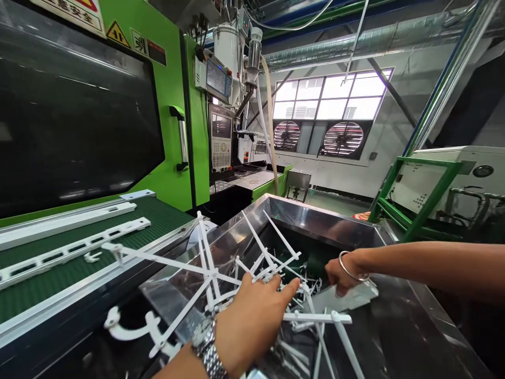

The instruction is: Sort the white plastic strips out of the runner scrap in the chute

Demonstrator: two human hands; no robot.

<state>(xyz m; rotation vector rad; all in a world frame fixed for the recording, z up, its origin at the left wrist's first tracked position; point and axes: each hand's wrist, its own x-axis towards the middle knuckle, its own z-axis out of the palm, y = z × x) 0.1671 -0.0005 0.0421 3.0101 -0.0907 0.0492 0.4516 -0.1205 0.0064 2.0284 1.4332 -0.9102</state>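
Note:
My left hand (252, 321), with a metal watch on the wrist, grips a bundle of white plastic sprue pieces (209, 271) whose thin arms stick out in all directions over the near rim of a shiny metal hopper (327, 223). My right hand (342, 273), wearing a thin bangle, reaches into the hopper from the right with its fingers curled around a flat white plastic part (347, 297). More white sprue scraps (303, 347) lie piled inside the hopper below both hands.
A green conveyor belt (158, 216) at left carries long white slotted plastic strips (71, 250). Behind it stands a green moulding machine (169, 79) with a control panel (221, 137). A green frame (414, 195) and white machine stand at right.

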